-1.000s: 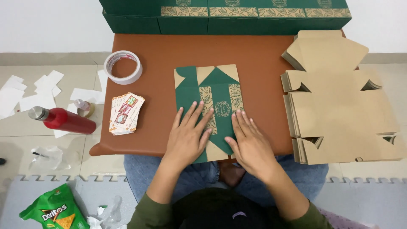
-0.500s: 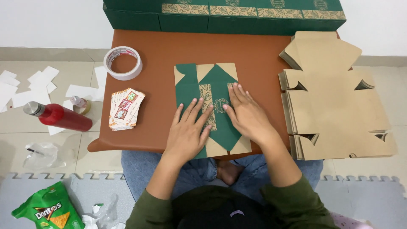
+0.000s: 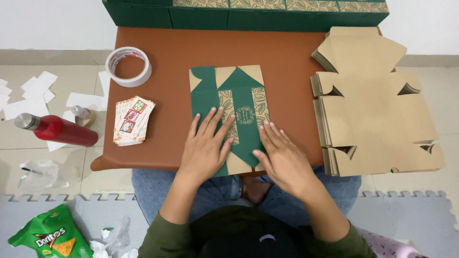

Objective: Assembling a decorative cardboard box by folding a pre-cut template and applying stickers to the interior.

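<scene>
A flat green and tan cardboard box blank (image 3: 234, 95) with a leaf pattern lies folded on the brown table (image 3: 177, 52). My left hand (image 3: 206, 145) rests flat on its lower left part, fingers spread. My right hand (image 3: 282, 157) presses flat on its lower right edge, fingers pointing up and left. Neither hand grips anything.
A stack of unfolded tan box blanks (image 3: 373, 110) overhangs the table's right side. A tape roll (image 3: 128, 66) and a pile of small cards (image 3: 133, 120) lie at left. Green boxes (image 3: 239, 12) line the far edge. A red bottle (image 3: 57, 130), paper scraps and a snack bag (image 3: 50, 236) are on the floor.
My right hand slid from the middle of the blank down toward its lower right edge. My left hand stayed pressed on the lower left part.
</scene>
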